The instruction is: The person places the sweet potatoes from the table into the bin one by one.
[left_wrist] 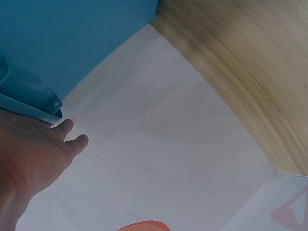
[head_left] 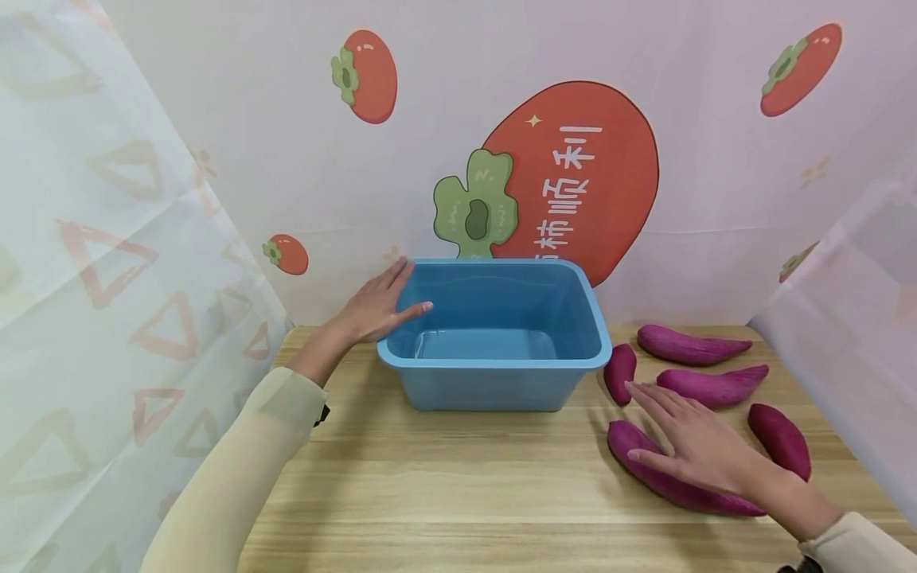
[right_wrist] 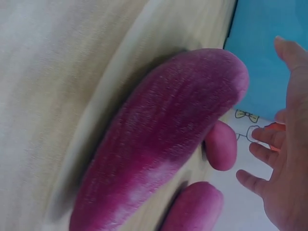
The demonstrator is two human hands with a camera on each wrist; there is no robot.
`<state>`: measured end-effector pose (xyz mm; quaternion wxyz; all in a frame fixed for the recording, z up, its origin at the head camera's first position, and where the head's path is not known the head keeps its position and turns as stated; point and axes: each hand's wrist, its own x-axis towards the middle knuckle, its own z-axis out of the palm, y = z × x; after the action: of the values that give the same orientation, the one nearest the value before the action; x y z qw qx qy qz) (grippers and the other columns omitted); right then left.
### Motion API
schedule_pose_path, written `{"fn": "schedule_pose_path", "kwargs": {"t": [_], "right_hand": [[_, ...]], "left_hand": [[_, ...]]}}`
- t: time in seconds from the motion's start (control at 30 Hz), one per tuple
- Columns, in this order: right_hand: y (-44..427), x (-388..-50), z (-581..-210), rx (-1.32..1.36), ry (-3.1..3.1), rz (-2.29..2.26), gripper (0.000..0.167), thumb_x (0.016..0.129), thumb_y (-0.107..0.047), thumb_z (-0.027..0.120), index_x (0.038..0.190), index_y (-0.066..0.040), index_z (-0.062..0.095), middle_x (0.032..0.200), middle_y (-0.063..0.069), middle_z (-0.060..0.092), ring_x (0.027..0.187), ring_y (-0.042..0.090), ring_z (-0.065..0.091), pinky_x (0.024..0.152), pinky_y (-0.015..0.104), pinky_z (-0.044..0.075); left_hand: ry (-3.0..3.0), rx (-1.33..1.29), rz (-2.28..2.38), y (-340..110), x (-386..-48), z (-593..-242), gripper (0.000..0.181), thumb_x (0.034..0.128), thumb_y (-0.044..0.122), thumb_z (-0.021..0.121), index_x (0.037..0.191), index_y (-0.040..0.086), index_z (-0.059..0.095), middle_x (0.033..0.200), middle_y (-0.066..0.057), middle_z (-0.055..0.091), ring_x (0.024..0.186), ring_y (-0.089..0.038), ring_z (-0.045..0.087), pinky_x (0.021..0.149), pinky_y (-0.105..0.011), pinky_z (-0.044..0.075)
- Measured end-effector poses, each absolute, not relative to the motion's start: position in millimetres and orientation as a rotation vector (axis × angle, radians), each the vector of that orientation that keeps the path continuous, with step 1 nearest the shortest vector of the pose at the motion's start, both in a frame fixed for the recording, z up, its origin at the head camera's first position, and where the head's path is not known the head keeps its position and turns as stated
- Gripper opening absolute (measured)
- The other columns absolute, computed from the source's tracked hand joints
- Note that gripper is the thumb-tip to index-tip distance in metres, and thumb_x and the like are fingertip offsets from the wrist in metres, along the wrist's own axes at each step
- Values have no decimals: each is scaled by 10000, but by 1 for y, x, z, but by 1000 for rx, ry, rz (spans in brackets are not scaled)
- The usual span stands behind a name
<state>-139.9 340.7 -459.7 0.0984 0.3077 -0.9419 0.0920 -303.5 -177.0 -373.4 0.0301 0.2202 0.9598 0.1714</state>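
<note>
A blue plastic basin [head_left: 494, 390] stands on the table with nothing visible inside. My left hand [head_left: 376, 306] lies along its left rim, fingers extended and thumb reaching over the inner side; part of that hand is hidden behind the rim in the left wrist view. Over a long purple sweet potato [right_wrist: 163, 130] hovers my right hand [head_left: 695, 442], fingers spread, with nothing in its grasp. A small sweet potato [head_left: 620, 374] lies by the basin's right side. Beyond the right hand are two longer sweet potatoes, one farther back [head_left: 688, 345] and one nearer [head_left: 716, 387].
Another sweet potato [head_left: 782, 440] lies right of my right hand. Printed cloth [head_left: 716, 183] with persimmon pictures stands behind the wooden table [head_left: 430, 493], and more cloth walls [head_left: 143, 239] close in the left and right sides.
</note>
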Motion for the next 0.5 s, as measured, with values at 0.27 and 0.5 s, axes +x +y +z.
{"fn": "schedule_pose_path", "kwargs": {"t": [0.27, 0.5], "right_hand": [[341, -133, -471, 926, -2818, 273, 952, 875, -559, 822, 1601, -67, 452, 1543, 126, 553, 1399, 447, 508, 1015, 670, 493], [337, -125, -467, 924, -2807, 281, 1005, 834, -561, 857, 1606, -72, 439, 1531, 123, 558, 1364, 427, 542, 974, 626, 523]], "left_hand": [[2964, 690, 525, -177, -304, -374, 951, 1049, 613, 450, 1707, 76, 21, 1788, -135, -31, 1644, -378, 39, 1303, -607, 112], [2966, 693, 546, -177, -303, -374, 948, 1049, 617, 450, 1708, 83, 27, 1788, -131, -26, 1644, -380, 46, 1302, -610, 112]]}}
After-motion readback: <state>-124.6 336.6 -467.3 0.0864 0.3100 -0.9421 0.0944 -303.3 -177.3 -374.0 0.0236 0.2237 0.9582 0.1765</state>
